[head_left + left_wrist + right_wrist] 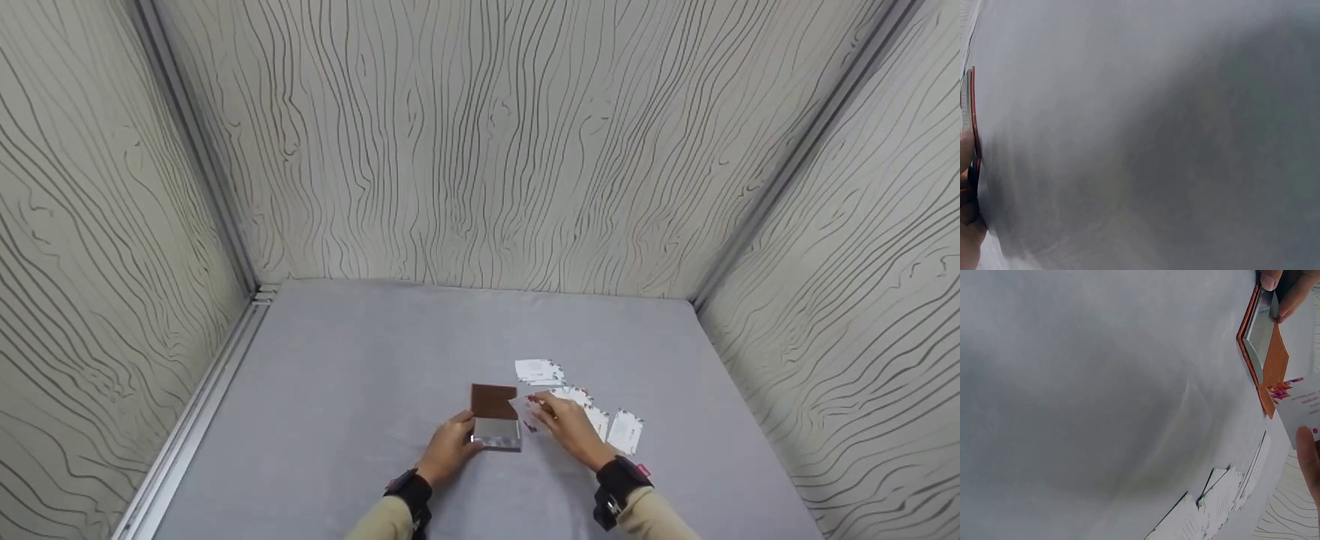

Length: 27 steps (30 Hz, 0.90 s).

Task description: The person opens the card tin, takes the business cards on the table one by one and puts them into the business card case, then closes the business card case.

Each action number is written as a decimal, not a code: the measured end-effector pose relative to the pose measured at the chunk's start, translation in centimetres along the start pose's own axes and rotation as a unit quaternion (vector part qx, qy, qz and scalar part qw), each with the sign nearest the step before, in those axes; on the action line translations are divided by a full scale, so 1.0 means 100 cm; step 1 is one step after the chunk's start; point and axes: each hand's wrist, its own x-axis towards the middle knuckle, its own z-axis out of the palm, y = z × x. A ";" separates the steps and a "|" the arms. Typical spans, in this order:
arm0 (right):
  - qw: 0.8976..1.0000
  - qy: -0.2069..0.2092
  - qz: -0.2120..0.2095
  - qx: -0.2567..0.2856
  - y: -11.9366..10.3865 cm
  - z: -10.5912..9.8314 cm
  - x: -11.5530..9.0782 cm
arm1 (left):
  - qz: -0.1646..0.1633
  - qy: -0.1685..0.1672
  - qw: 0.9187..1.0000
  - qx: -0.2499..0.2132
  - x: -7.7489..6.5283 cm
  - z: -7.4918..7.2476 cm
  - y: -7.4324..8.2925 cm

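My left hand [447,450] grips the left side of an opened card case [496,430], whose brown lid [493,401] is folded back and whose metal-framed inside faces up. In the left wrist view only part of the left hand [970,242] and the case's thin reddish edge [975,112] show at the far left. Just right of the case, my right hand [568,429] pinches a white business card [1302,405] with a red and purple pattern at one corner. In the right wrist view the card's patterned corner overlaps the brown lid.
White cards lie to the right of the case: a small stack [536,370] farther back, some partly hidden by the right hand, and one card [625,433] farthest right. Grey cloth [360,360] covers the table. Patterned walls [465,150] enclose its back and sides.
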 end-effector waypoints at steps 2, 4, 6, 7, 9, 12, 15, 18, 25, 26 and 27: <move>1.000 -0.001 -0.003 0.002 -0.002 0.002 0.002 | 0.001 0.001 1.000 0.000 0.000 0.000 0.000; 1.000 -0.001 -0.009 0.003 -0.003 0.005 0.004 | 0.003 0.004 1.000 0.000 0.000 -0.001 0.000; 1.000 -0.002 -0.012 0.008 -0.004 0.008 0.006 | 0.005 0.006 1.000 -0.001 0.000 0.000 0.000; 1.000 -0.002 -0.013 0.011 -0.004 0.010 0.007 | 0.004 0.006 1.000 -0.002 0.000 0.000 0.000; 1.000 0.001 -0.016 0.014 -0.006 0.013 0.010 | 0.003 0.007 1.000 -0.004 0.000 0.000 0.001; 1.000 0.002 -0.021 0.017 -0.008 0.016 0.012 | -0.001 0.005 1.000 -0.009 -0.001 -0.001 0.001; 1.000 -0.001 -0.023 0.018 -0.009 0.019 0.015 | -0.005 0.002 1.000 -0.013 -0.001 -0.002 0.001; 1.000 -0.005 -0.019 0.013 -0.012 0.021 0.017 | -0.009 -0.001 1.000 -0.008 -0.001 -0.003 0.002; 0.999 -0.023 0.011 0.041 -0.018 0.030 0.020 | -0.003 0.004 1.000 -0.009 -0.001 -0.003 0.002; 0.998 -0.026 0.013 0.047 -0.019 0.032 0.020 | -0.001 0.006 1.000 -0.010 -0.001 -0.003 0.002; 0.998 -0.027 0.013 0.051 -0.019 0.033 0.020 | 0.000 0.007 1.000 -0.012 -0.001 -0.003 0.002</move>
